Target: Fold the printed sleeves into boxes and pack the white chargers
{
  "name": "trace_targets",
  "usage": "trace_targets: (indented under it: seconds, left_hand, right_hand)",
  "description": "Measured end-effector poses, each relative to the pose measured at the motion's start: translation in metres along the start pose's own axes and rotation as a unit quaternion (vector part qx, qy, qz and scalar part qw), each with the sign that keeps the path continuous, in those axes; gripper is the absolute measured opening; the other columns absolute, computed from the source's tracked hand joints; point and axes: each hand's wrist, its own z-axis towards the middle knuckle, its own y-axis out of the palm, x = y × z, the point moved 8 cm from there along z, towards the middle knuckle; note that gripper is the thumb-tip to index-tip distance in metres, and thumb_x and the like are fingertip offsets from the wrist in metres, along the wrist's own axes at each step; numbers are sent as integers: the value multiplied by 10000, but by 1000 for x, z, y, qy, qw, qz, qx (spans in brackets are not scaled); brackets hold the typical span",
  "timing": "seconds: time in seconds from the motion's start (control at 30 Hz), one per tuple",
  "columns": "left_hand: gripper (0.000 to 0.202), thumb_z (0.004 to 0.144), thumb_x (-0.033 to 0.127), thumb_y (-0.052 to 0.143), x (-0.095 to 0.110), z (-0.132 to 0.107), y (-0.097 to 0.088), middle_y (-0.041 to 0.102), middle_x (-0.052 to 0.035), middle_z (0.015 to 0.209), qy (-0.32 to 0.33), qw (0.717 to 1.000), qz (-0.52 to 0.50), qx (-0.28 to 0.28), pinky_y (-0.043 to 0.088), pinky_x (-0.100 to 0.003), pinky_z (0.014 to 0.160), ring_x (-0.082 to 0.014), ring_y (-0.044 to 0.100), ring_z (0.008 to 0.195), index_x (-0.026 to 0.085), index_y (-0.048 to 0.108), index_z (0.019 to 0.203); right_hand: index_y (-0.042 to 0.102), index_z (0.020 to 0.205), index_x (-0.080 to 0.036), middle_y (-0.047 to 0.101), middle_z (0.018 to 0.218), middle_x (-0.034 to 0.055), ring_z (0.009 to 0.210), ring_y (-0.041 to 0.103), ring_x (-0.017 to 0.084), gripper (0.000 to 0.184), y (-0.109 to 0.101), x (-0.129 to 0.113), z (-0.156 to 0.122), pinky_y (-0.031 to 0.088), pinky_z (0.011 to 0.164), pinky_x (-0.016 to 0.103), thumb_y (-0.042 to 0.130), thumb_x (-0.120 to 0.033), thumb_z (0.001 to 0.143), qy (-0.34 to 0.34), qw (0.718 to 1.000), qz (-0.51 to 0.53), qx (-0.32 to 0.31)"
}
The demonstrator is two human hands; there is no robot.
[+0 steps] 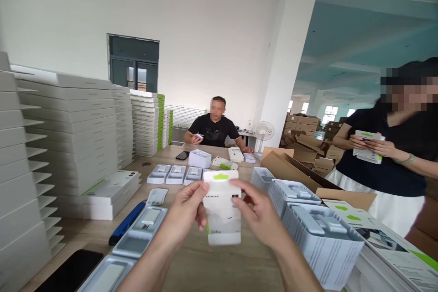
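Note:
Both hands hold up a slim white retail box [223, 219] with a green hang-tab cutout at its top and small dark print on its face. My left hand [190, 205] pinches its left edge, thumb near the upper corner. On the right side, my right hand [256, 205] grips the upper edge with thumb and fingers. Below my left arm lie plastic trays [132, 242] with white devices in them. To the right of my right hand stand stacks of nested grey-white plastic trays [321, 246].
Tall stacks of white boxes [92, 132] line the left side. A blue stapler-like tool [127, 223] and a dark phone [70, 271] lie near them. An open carton [297, 171] and flat printed sleeves [386, 242] are at right. One person sits opposite; another stands right, holding boxes.

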Motion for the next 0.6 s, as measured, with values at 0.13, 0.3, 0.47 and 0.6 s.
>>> trace_targets:
  seconds: [0.13,0.3,0.47,0.6]
  left_hand:
    - [580,860,382,526,-3,-12,-7,676,0,673,12,999,31,-26,381,-221,346,-109,470,350,239,439,1415]
    - [758,813,117,509,-3,-52,-8,171,-40,1636,210,891,399,-59,317,-529,1127,-317,348,1412,405,306,1484]
    - [309,718,314,759,-40,-79,-21,627,-93,1245,239,938,245,-54,326,-495,1099,-337,517,1214,279,691,1017]
    - [347,729,400,784,-113,-95,-16,670,-61,1101,-101,967,-171,-162,474,-433,954,-266,613,1028,220,674,1004]
  right_hand:
    - [663,1080,-210,652,747,13,593,563,157,389,-1,38,0,448,496,254,703,-470,794,163,964,210,34]
    - [650,844,-209,648,674,-2,569,578,159,331,27,68,-6,438,499,252,797,-454,677,301,888,347,-7]
    - [653,797,-195,654,629,15,544,595,171,405,53,86,-20,390,454,242,699,-594,744,340,900,241,-125]
    - [656,746,-184,661,661,21,551,576,158,409,57,102,-1,417,510,266,677,-592,746,249,957,138,-61]
